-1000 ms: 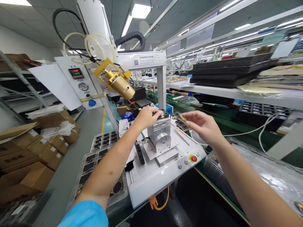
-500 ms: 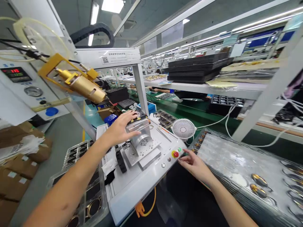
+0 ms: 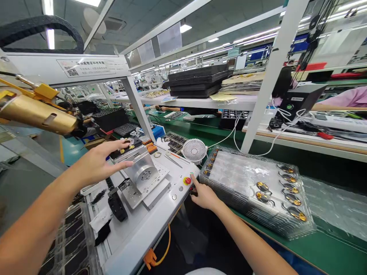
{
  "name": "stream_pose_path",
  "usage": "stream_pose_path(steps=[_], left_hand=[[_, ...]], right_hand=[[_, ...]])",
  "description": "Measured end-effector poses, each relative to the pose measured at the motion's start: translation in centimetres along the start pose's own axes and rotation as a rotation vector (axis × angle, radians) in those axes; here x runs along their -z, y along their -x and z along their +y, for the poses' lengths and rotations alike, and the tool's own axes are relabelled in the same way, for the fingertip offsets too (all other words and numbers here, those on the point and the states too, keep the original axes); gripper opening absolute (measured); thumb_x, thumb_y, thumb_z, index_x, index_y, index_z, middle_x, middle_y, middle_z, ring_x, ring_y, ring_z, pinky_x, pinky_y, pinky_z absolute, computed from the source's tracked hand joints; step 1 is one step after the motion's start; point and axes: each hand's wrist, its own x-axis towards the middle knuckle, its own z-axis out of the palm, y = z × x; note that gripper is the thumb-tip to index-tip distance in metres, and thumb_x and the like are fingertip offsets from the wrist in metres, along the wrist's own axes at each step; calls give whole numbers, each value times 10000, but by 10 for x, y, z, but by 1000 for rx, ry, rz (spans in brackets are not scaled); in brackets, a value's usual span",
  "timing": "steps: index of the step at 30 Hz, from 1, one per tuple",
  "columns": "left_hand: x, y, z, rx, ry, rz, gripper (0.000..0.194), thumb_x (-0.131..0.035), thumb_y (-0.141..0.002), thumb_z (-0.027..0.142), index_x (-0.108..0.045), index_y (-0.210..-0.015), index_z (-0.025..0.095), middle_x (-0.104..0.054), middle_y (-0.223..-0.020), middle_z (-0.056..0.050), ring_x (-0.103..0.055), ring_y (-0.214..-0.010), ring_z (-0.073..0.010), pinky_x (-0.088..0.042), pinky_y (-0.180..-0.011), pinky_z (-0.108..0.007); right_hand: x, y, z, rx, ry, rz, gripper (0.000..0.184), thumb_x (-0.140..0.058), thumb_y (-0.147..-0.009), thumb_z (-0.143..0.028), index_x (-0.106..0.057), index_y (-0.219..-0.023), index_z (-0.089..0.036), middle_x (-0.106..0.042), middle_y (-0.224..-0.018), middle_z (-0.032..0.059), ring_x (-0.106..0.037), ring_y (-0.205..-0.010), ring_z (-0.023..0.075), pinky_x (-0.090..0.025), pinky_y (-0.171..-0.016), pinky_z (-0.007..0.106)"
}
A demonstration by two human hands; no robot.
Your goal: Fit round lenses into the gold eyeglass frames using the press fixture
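My left hand point(image 3: 101, 162) hovers with spread fingers just left of a machined aluminium fixture block point(image 3: 140, 170), which sits on a slotted metal plate on a white benchtop machine point(image 3: 149, 219). It holds nothing, and its fingertips reach toward the block's top edge. My right hand point(image 3: 203, 195) is at the machine's front control panel, with the index finger on or beside a small green button point(image 3: 191, 174). A red emergency stop point(image 3: 187, 180) sits just left of that fingertip. Nothing shows in this hand.
A stack of clear trays point(image 3: 252, 191) with gold-and-black parts lies right of the machine. A white desk fan point(image 3: 194, 151) stands behind the panel. A brass cylinder point(image 3: 37, 118) hangs at upper left. A tray of black parts point(image 3: 69, 236) lies at lower left. A pink sleeve point(image 3: 344, 97) shows at right.
The view has swung right. My right hand has dropped from above the fixture to the control panel. My left hand has come off the block's top and moved left.
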Motion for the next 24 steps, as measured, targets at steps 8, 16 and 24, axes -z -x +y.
stream_pose_path(steps=[8, 16, 24], left_hand=[[-22, 81, 74, 55, 203, 249, 528, -588, -853, 617, -566, -1377, 558, -583, -1502, 171, -571, -1390, -350, -385, -1245, -582], [-196, 185, 197, 798, 1388, -45, 537, -807, -768, 579, -710, -1256, 376, -807, -1178, -64, -751, -1133, -345, -594, -1037, -513], [-221, 170, 226, 951, 1804, -57, 641, -977, -473, 578, -810, -1048, 349, -808, -1035, -73, -781, -999, -348, -611, -980, -502]], right_hand=[[5, -6, -3, -18, -162, 70, 848, -691, -851, -242, -312, -1600, -120, -754, -1036, 149, -713, -970, 337, -509, -885, 428], [-30, 78, -11, 247, -1099, -1, 943, -1018, -514, -483, -556, -1296, -231, -763, -1034, 57, -725, -903, 229, -556, -871, 381], [-37, 110, -16, 330, -861, 235, 951, -989, -491, -617, -605, -1272, -236, -736, -992, 71, -718, -903, 257, -557, -816, 364]])
